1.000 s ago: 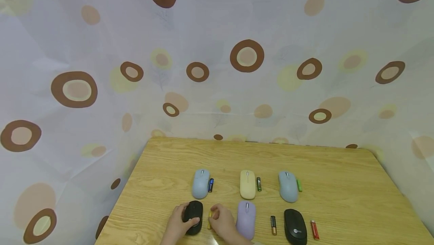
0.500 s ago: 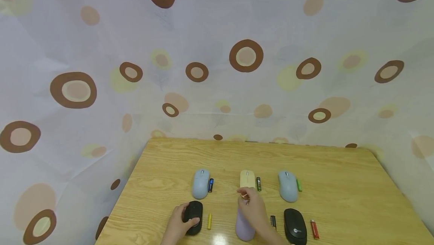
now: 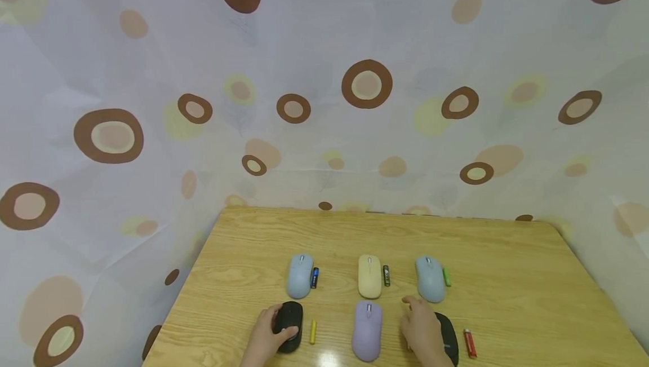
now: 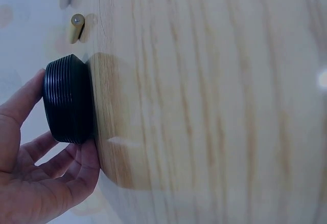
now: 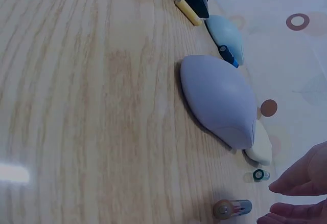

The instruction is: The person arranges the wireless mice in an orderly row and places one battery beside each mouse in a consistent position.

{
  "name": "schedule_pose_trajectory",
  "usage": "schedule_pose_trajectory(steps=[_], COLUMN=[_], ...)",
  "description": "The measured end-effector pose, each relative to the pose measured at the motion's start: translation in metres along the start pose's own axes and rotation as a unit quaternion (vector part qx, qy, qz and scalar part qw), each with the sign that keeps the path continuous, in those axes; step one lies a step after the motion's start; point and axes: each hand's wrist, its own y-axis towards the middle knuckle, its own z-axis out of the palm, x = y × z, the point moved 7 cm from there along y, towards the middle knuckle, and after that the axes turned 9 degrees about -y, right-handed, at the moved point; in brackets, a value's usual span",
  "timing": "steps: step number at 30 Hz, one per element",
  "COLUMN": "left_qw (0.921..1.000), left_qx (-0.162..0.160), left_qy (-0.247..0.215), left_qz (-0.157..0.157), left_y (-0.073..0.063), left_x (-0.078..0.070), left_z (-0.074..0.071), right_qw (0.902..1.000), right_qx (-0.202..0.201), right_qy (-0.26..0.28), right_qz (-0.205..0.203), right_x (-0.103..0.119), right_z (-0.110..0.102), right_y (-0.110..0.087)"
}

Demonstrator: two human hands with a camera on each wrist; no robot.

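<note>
My left hand [image 3: 265,334] holds a black computer mouse [image 3: 290,317] on the table, thumb on one side and fingers on the other. In the left wrist view its ribbed side [image 4: 60,98] faces the camera. Just right of this mouse lies a yellow battery [image 3: 312,332]. My right hand [image 3: 421,327] hovers by the second black mouse [image 3: 448,337], covering part of it. The right wrist view shows thumb and fingers apart with nothing between them, close to a dark battery with a copper end [image 5: 234,208]. That battery is mostly hidden by the hand in the head view.
A purple mouse [image 3: 367,330] lies between the hands. Behind are a blue mouse [image 3: 300,277] with a blue battery [image 3: 315,278], a cream mouse [image 3: 369,277] with a dark green battery [image 3: 387,275], and another blue mouse [image 3: 430,279] with a green battery [image 3: 447,277]. A red battery [image 3: 470,344] lies rightmost.
My right hand has left the yellow battery, passed over the purple mouse and come right to the second black mouse. My left hand has stayed on its black mouse.
</note>
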Motion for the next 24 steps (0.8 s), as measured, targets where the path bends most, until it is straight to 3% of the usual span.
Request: schedule_pose_trajectory(steps=[6,24], left_qw=[1.0,0.9999], left_qx=[0.0,-0.002], left_qy=[0.0,-0.001], left_qz=[-0.002,-0.012], left_y=[0.001,0.003], left_x=[0.0,0.006], left_z=[0.0,0.001], right_qw=[0.9977,0.9953], right_qx=[0.055,0.08], right_qy=[-0.026,-0.042], right_qz=[0.028,0.036], right_x=[-0.01,-0.01], right_z=[0.014,0.032], right_y=[-0.006,-0.01])
